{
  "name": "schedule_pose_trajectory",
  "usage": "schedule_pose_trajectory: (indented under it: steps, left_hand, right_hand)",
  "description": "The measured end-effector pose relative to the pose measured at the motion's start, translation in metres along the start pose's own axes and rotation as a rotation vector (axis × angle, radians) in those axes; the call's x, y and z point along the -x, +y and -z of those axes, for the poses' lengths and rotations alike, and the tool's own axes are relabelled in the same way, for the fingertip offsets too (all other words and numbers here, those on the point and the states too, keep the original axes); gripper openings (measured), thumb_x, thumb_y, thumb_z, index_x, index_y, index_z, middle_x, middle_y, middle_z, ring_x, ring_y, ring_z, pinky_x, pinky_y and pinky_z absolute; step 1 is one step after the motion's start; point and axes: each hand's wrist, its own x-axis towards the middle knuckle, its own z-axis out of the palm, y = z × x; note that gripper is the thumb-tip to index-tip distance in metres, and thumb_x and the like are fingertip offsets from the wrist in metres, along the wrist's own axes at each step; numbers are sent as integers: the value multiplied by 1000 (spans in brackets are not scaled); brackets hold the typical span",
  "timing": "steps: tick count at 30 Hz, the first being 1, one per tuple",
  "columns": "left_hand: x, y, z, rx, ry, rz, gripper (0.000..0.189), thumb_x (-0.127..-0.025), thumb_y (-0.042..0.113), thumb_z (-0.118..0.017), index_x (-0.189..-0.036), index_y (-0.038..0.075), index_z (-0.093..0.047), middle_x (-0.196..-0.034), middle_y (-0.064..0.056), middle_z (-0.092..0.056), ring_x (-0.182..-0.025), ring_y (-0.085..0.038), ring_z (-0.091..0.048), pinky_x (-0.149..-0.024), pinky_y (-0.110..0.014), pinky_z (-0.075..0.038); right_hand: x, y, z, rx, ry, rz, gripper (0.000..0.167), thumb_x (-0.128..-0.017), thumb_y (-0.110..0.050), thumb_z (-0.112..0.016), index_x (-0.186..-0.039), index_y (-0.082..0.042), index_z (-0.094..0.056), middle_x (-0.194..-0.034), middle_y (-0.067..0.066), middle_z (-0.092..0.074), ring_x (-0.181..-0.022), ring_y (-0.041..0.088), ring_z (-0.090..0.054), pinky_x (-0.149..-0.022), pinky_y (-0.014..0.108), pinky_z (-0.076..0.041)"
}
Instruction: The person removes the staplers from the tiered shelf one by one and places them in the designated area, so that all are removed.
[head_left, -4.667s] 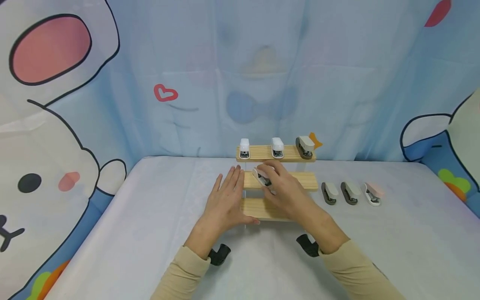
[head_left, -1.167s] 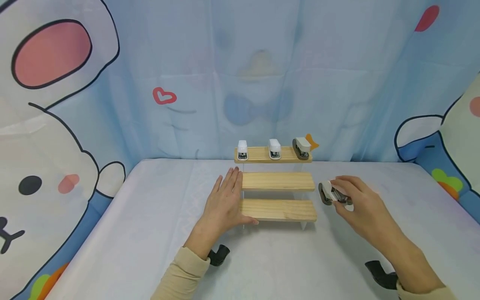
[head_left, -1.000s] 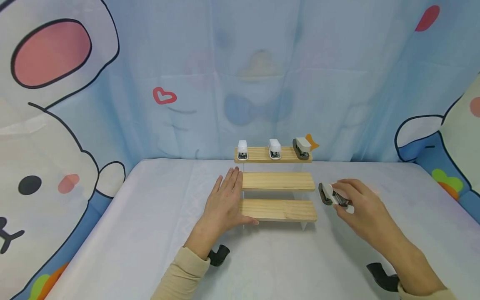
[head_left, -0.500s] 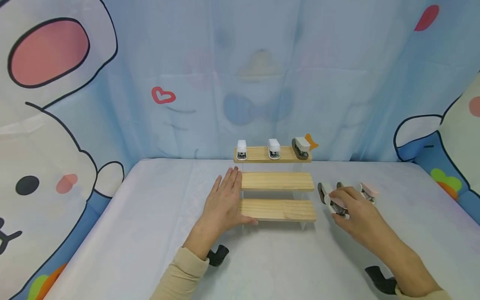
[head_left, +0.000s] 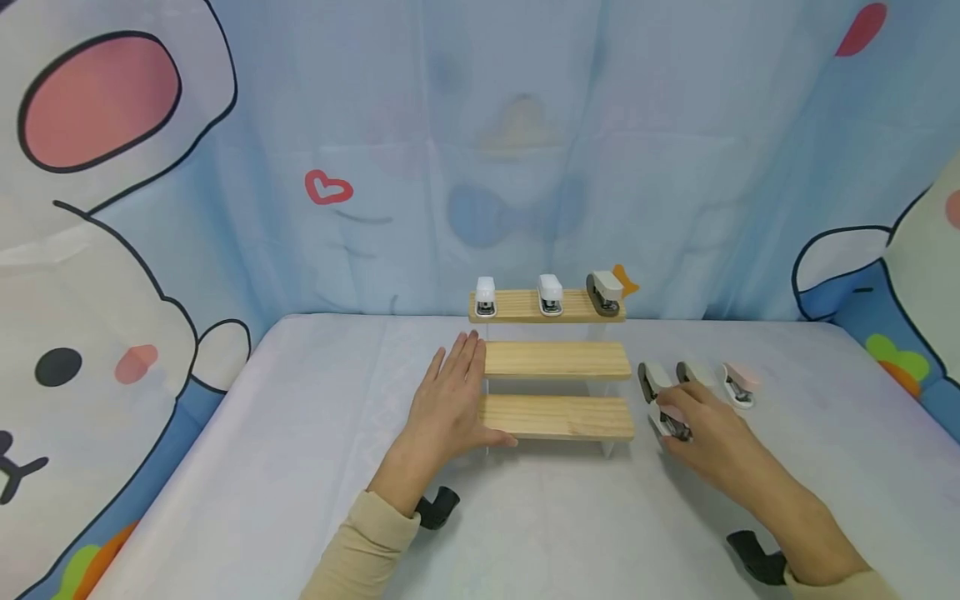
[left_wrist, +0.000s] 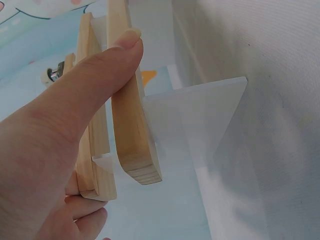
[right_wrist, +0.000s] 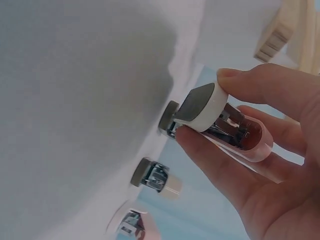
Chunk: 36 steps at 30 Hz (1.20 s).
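My right hand (head_left: 720, 442) pinches a small pink-and-white stapler (right_wrist: 212, 112) low over the table, right of a three-tier wooden rack. In the right wrist view its grey-padded base tips toward the camera. Just beyond it on the table stand a grey stapler (head_left: 654, 379), a second grey stapler (head_left: 693, 372) and a pink stapler (head_left: 741, 383). My left hand (head_left: 446, 408) lies straight-fingered along the rack's left side, its thumb across the lowest shelf (head_left: 562, 417). Nothing lies on the middle shelf (head_left: 558, 360).
On the top shelf (head_left: 517, 307) stand two white staplers, a left one (head_left: 485, 296) and a middle one (head_left: 550, 294), plus a grey stapler (head_left: 604, 292) at the right. Clear supports (left_wrist: 195, 110) carry the rack. A cartoon-printed curtain (head_left: 375, 108) hangs behind the white tablecloth (head_left: 525, 517).
My right hand has carried the pink-and-white stapler from the middle shelf rightward, then nearer and lower, in front of the grey stapler. The left hand stays at the rack.
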Motion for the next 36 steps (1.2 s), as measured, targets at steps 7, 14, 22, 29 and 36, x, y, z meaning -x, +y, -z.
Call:
schedule_pose_trajectory:
  steps: [7,14,22,29,36]
  left_hand:
    - [0,0,0,0,-12,7,139,-60,74,-80,-158,0,-14,-166,-15,-16,-155,-26,-13,-127,-45,-15]
    - [0,0,0,-20,-1,0,140,-60,75,-79,-158,0,-14,-166,-15,-18,-155,-27,-15,-127,-45,-17]
    - [0,0,0,-25,3,-1,139,-59,76,-78,-158,0,-15,-165,-15,-18,-155,-27,-16,-127,-45,-17]
    - [0,0,0,-19,6,1,139,-59,75,-79,-158,0,-16,-166,-15,-18,-155,-26,-15,-127,-45,-17]
    - [0,0,0,-22,18,-6,139,-59,75,-79,-157,-1,-17,-165,-15,-19,-154,-27,-17,-127,-45,-18]
  right_hand:
    - [-1,5,-6,-5,-23,2,49,-74,0,-82,-117,5,-62,-119,27,-55,-106,45,-61,-83,55,-56]
    - [0,7,-7,-17,-6,37,41,-75,6,-77,-114,3,-64,-115,24,-56,-101,41,-63,-78,50,-58]
    - [1,5,-7,-4,53,75,37,-71,12,-76,-106,3,-67,-109,24,-58,-93,37,-65,-69,43,-59]
    - [0,1,-6,13,46,1,33,-74,10,-77,-106,4,-68,-107,25,-59,-93,39,-65,-69,44,-60]
    - [2,1,-5,23,80,5,29,-74,12,-75,-101,4,-68,-105,27,-58,-88,38,-65,-67,44,-59]
